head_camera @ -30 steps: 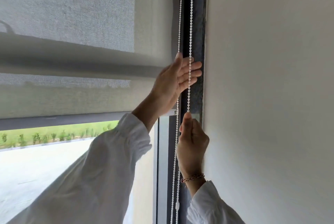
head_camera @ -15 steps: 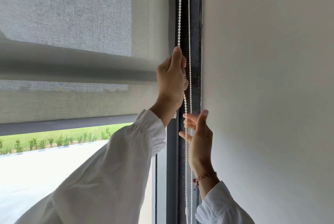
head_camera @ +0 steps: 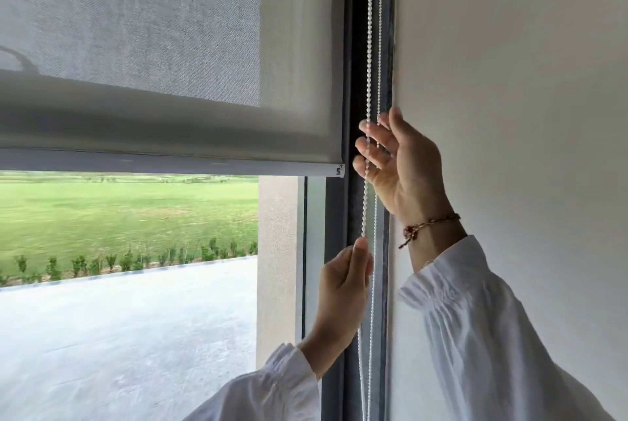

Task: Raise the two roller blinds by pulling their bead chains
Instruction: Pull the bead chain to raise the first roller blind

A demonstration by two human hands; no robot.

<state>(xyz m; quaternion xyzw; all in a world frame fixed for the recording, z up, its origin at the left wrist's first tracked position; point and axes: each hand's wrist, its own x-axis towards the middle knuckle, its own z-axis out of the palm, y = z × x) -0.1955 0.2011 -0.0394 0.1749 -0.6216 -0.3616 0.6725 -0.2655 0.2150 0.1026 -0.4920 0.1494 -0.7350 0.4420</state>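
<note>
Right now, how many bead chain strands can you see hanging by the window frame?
2: a thicker strand on the left, pinched lower down by the left hand, and a thinner strand beside it, reaching the open right hand.

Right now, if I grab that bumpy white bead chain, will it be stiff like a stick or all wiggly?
Probably wiggly. The bead chain is a thin string of tiny beads hanging slack beside the window frame, so it would likely bend and swing. It looks light. The left hand pinches it between fingertips; the beads may give some grip, though it could slip through the open right hand.
</note>
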